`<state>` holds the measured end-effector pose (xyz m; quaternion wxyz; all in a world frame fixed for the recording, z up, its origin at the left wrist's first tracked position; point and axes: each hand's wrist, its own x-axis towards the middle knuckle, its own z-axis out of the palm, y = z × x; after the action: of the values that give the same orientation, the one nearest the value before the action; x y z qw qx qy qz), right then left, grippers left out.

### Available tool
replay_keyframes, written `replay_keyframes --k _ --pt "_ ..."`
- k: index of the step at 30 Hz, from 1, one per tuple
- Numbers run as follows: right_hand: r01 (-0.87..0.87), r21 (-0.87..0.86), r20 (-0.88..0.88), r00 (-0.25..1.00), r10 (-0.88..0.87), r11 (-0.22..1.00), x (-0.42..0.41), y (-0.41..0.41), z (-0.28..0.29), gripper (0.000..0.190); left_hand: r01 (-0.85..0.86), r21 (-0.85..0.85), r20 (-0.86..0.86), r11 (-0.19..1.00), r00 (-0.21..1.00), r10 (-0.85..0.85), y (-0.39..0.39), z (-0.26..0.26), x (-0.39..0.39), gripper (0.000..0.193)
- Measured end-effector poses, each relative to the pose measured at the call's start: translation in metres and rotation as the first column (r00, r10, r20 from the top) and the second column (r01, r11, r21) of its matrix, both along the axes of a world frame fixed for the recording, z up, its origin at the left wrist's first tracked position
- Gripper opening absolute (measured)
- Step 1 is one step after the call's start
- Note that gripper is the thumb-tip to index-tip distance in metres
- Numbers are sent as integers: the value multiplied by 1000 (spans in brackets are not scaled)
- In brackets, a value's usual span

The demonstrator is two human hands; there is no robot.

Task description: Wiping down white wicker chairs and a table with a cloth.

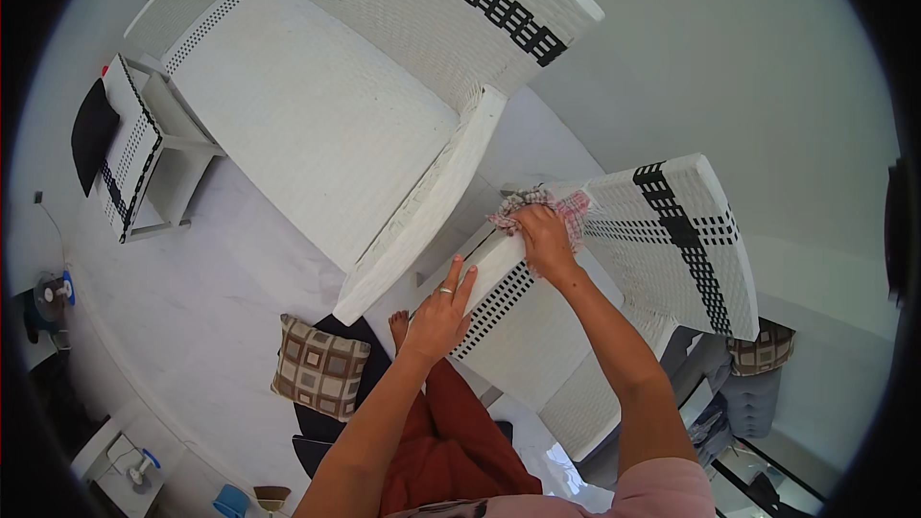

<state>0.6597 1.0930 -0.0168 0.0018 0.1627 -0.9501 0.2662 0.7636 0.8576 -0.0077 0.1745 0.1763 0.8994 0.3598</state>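
Bunched under my right hand is a red-and-white checked cloth, pressed to the back end of an armrest on a white woven armchair. My left hand rests on the front end of that same armrest, with its fingers extended and a ring on one of them. Black woven checks run along the inner side of the armrest and across the chair's backrest. My right palm and the cloth beneath it are partly hidden by the back of the hand.
Beside the armchair stands a white woven sofa with a black-patterned back. A checked cushion lies on dark cushions near my feet. A small white table bears a black cushion. Fans, a blue container and grey seating lie farther off.
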Motion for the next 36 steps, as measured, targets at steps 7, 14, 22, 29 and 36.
replay_keyframes --k 7,14,22,29,36 --pt "533 -15 -355 788 -503 846 83 81 136 23 -47 -57 64 997 997 50 -10 10 -1 82" --pt "774 269 -527 616 -585 573 127 268 180 51 24 -175 53 984 999 -15 16 9 0 82" --pt "784 234 -321 621 -716 575 123 344 167 53 16 -3 70 1000 997 -16 81 -9 9 78" --pt "811 291 -268 578 -771 507 127 352 169 56 4 13 187 1000 982 -6 93 -3 -9 75" --pt "834 267 -449 551 -704 482 129 315 146 56 -83 151 -103 985 990 99 50 13 -8 73"
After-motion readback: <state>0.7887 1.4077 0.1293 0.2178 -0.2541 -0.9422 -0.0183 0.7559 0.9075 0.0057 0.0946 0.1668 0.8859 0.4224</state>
